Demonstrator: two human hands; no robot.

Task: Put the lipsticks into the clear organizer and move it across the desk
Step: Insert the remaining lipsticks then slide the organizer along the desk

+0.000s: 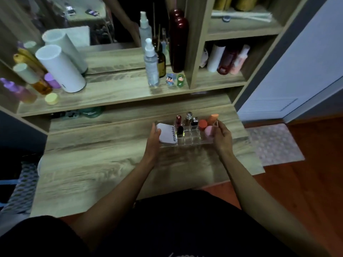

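Organizer point(187, 140) clear, on desk point(92, 164) right of centre, left hand point(155, 136) gripping its left end, right hand point(221, 135) gripping its right end, lipsticks point(178, 120) upright inside, white compact point(167, 135) in left section.

Both arms extended forward, left hand point(155, 137) and right hand point(222, 135) curled inward, palms facing

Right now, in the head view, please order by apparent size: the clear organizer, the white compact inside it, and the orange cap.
1. clear organizer, gripped at both ends by the left hand and right hand
2. white compact
3. orange cap

All sit equally near, so the ranking is safe.
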